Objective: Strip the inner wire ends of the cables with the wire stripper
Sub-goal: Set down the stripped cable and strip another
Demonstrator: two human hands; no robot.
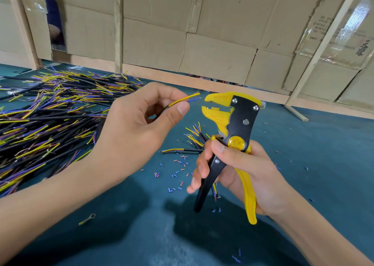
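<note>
Left hand [133,124]: pinches a cable [183,100], wire ends just left of the stripper [232,132]. Right hand [240,174]: grips the stripper upright, jaws parted. Table [323,144]: cable pile [50,114] at left, insulation bits [178,170] between the hands.

Single head-worn wide-angle view, looking forward and down, close over the left hand [133,128] and right hand [238,170]; teal table [323,154] fills the lower frame, cardboard wall [202,33] behind.

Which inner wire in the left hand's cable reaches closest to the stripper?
The yellow wire; its tip reaches further toward the wire stripper than the blue wire beneath it.
</note>
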